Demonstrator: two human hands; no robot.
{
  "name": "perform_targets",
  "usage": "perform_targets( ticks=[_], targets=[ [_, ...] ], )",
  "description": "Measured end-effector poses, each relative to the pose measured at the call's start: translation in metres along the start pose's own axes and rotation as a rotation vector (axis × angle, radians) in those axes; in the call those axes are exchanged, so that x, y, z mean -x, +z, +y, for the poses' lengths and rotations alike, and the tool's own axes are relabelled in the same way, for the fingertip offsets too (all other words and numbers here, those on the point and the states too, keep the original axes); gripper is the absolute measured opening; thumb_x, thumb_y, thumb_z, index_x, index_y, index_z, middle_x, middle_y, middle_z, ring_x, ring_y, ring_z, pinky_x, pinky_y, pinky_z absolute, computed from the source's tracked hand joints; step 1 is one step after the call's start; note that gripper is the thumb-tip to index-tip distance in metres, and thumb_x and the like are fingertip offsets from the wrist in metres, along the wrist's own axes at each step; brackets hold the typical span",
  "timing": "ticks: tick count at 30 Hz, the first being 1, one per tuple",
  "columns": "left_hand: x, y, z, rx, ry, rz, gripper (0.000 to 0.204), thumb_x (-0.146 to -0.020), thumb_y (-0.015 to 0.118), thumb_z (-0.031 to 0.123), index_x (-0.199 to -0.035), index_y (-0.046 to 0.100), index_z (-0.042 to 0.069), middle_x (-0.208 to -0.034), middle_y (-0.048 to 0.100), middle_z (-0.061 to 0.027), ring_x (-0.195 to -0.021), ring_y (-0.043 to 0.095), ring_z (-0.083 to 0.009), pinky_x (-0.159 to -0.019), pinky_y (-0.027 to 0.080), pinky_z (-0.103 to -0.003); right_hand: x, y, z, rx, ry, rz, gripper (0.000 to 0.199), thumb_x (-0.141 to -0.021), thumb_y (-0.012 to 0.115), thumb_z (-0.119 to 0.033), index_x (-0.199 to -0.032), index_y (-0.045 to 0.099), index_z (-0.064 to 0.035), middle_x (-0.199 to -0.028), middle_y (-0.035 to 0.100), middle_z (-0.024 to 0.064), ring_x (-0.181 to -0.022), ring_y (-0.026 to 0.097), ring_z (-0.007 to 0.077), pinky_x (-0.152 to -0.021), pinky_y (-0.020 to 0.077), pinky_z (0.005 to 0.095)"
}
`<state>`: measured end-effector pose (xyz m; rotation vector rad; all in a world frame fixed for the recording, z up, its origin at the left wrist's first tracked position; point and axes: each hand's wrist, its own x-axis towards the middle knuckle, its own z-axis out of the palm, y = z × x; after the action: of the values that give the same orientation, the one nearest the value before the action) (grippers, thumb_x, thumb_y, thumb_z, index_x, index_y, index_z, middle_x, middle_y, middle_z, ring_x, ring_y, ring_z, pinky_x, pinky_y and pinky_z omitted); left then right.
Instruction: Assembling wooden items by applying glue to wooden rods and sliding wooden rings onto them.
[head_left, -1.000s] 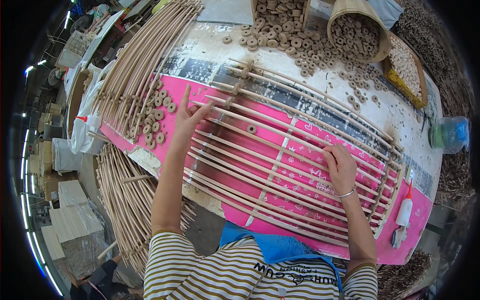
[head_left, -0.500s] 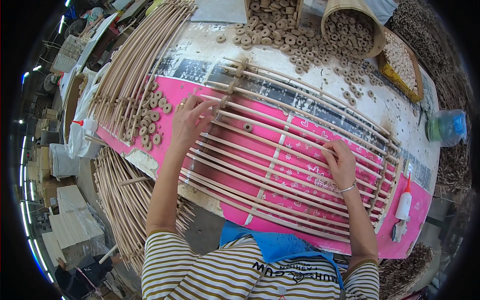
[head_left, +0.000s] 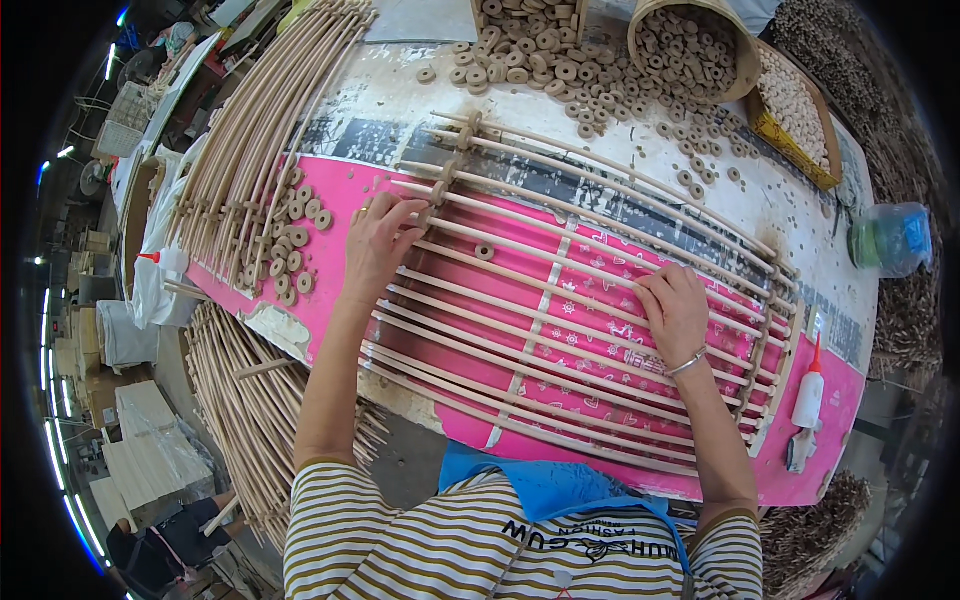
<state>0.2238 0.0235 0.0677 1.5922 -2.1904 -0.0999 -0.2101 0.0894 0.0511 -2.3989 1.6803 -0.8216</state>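
Several long pale wooden rods (head_left: 560, 297) lie side by side across a pink-covered table (head_left: 350, 185). Small wooden rings (head_left: 440, 192) sit on the left ends of the far rods. My left hand (head_left: 380, 245) is closed at one of those ends, fingertips pinching a ring there; the fingers partly hide it. Farther right, my right hand (head_left: 675, 312) has thumb and fingers pressed together on a rod. A single loose ring (head_left: 484, 252) lies between the rods, to the right of my left hand.
Loose rings (head_left: 290, 240) and a rod bundle (head_left: 265, 130) lie left. At the back are a tipped basket of rings (head_left: 700, 50) and a yellow box of pale pieces (head_left: 795, 125). A red-tipped glue bottle (head_left: 808, 395) lies right. More rods (head_left: 255, 400) stand below the table's left edge.
My left hand's fingers have drawn closer together at the rod end. My right hand keeps its pinch on a rod. The whole view has shifted slightly.
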Motion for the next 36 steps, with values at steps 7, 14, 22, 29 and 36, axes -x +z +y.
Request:
perform_targets(
  ticks=[7,14,22,29,36],
  targets=[
    [-0.006,0.001,0.02,-0.018,-0.062,0.029,0.04,-0.082,0.081,0.016,-0.121,0.07,0.017,-0.106,0.064,-0.0037,-0.1,0.063,-0.0267,-0.087,0.048,-0.042,-0.002,-0.001,0.0,0.044,0.01,0.015,0.013,-0.09,0.075,-0.022,-0.097,0.074,-0.0099,-0.093,0.062,0.0048,-0.091,0.059,0.0268,-0.079,0.0432,0.0408],
    [0.003,0.022,0.076,-0.045,0.151,-0.024,0.03,-0.085,0.081,0.031,-0.097,0.062,0.011,-0.089,0.067,-0.0062,-0.09,0.065,-0.028,-0.08,0.048,-0.044,-0.007,-0.011,-0.012,-0.01,0.022,0.055,0.012,-0.09,0.075,-0.017,-0.099,0.073,-0.0096,-0.094,0.063,0.0073,-0.092,0.06,0.0279,-0.08,0.0448,0.0409],
    [-0.005,0.049,0.096,-0.142,-0.006,0.03,0.025,-0.084,0.076,0.019,-0.093,0.056,0.007,-0.082,0.068,-0.0106,-0.086,0.067,-0.0324,-0.082,0.049,-0.046,0.002,-0.014,-0.008,-0.074,0.024,0.062,0.007,-0.091,0.073,-0.011,-0.096,0.073,-0.0067,-0.092,0.064,0.0091,-0.089,0.062,0.0287,-0.079,0.0464,0.0409],
    [-0.014,0.016,0.091,0.42,-0.176,0.014,0.019,-0.089,0.076,0.015,-0.105,0.068,0.009,-0.09,0.07,-0.0092,-0.08,0.071,-0.0265,-0.073,0.057,-0.039,0.0,-0.017,-0.012,-0.162,0.019,0.081,0.007,-0.088,0.074,-0.007,-0.096,0.073,-0.0068,-0.091,0.065,0.0094,-0.087,0.062,0.0289,-0.078,0.0463,0.0408],
    [-0.095,0.06,0.091,0.722,-0.192,-0.145,0.022,-0.092,0.076,0.015,-0.111,0.074,0.003,-0.097,0.075,-0.0097,-0.083,0.074,-0.0173,-0.077,0.06,-0.032,0.004,-0.027,-0.024,-0.252,0.064,0.048,0.008,-0.089,0.072,-0.006,-0.097,0.072,-0.0052,-0.094,0.066,0.0096,-0.091,0.064,0.0291,-0.08,0.0477,0.0394]
  ],
)
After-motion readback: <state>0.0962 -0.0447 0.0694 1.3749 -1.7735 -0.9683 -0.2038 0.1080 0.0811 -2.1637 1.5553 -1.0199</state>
